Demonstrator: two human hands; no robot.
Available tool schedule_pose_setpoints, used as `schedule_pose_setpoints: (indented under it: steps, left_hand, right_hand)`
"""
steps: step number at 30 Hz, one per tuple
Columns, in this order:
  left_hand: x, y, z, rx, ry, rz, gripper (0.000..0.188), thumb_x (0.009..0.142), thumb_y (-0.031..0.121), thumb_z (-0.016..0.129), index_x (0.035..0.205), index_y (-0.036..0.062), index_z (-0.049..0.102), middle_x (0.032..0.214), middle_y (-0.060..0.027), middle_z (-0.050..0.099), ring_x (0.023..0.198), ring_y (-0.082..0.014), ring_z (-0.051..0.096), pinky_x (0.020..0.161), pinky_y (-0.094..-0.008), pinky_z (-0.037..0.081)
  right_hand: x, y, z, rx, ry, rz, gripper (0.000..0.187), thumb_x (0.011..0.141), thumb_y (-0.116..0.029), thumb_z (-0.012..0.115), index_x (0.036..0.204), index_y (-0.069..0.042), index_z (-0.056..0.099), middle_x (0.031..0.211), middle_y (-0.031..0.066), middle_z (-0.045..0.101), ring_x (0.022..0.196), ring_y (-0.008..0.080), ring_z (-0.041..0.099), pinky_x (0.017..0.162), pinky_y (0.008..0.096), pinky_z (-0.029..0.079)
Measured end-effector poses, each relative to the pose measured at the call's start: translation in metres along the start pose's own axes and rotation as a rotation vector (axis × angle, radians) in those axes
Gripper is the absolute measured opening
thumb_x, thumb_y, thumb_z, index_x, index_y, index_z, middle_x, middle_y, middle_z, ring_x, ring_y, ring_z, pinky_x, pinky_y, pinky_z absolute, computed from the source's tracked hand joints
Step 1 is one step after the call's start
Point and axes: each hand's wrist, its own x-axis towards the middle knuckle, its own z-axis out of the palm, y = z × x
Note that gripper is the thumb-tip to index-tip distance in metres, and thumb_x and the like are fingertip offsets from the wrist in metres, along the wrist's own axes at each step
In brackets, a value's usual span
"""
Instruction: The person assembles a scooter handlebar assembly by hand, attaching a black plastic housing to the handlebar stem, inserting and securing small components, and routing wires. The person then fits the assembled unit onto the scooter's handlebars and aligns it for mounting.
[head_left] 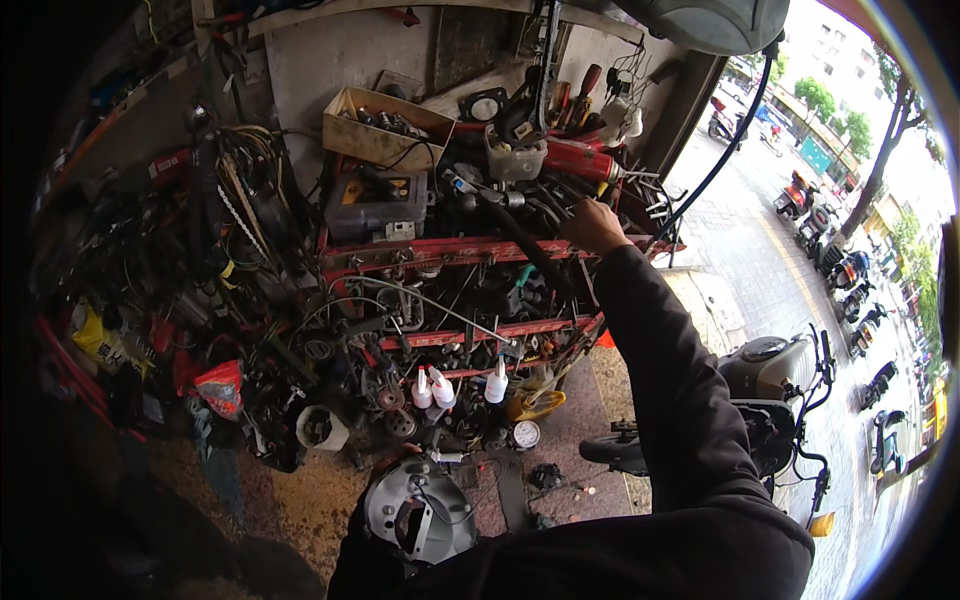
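My right arm, in a black sleeve, stretches up to the top of a red metal tool rack. There my right hand is closed among dark hand tools; its fingertips are hidden, so I cannot make out what they grip. A ratchet-like metal tool lies just left of it. Low in the view, my left hand is mostly hidden behind a silver-grey rounded housing with a slot-shaped opening and a thin dark wire. This hand appears to hold the housing by its far edge, close to my body.
Behind the tools are a wooden box, a clear plastic tub and a red cylinder. White bottles and a round gauge stand lower down. Cables and parts crowd the left. A motorcycle is parked at right.
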Motion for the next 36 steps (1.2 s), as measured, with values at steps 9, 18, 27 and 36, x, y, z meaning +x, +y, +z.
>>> schedule_pose_setpoints:
  steps: [9,18,27,36]
  left_hand:
    - [-0.003,0.008,0.015,-0.004,-0.004,-0.016,0.026,0.098,0.019,0.045,0.114,0.0014,0.055,0.112,-0.0123,0.063,0.101,-0.0222,0.062,0.089,-0.0336,0.050]
    - [0.005,0.037,0.087,-0.085,-0.174,0.125,0.024,0.098,0.018,0.046,0.111,0.0010,0.056,0.111,-0.0131,0.064,0.099,-0.0230,0.064,0.087,-0.0342,0.052]
    - [0.020,0.033,0.191,-0.282,-0.597,-0.182,0.032,0.098,0.025,0.047,0.120,0.0015,0.051,0.105,-0.0065,0.063,0.094,-0.0130,0.063,0.084,-0.0281,0.052]
    - [0.027,-0.028,0.245,-0.285,-0.847,-0.347,0.029,0.096,0.021,0.053,0.118,0.0019,0.054,0.107,-0.0120,0.066,0.096,-0.0204,0.065,0.085,-0.0359,0.055]
  right_hand:
    - [0.004,0.030,0.012,0.123,0.418,0.204,0.021,0.082,-0.016,0.056,0.082,0.003,0.066,0.082,0.0243,0.067,0.078,0.0404,0.065,0.072,0.0449,0.053]
    - [-0.235,0.033,-0.044,1.846,0.228,0.360,0.026,0.100,-0.020,0.049,0.116,-0.001,0.056,0.060,-0.0022,0.044,0.045,0.0048,0.036,0.039,0.0194,0.024]
    - [-0.404,0.028,-0.097,0.995,-0.574,0.110,0.014,0.085,0.001,0.059,0.097,0.002,0.067,0.069,0.0048,0.063,0.057,0.0112,0.059,0.052,0.0251,0.047]
    - [-0.463,0.031,-0.114,0.616,-0.390,-0.370,0.007,0.079,-0.006,0.064,0.085,-0.003,0.064,0.067,0.0176,0.061,0.064,0.0380,0.061,0.059,0.0427,0.050]
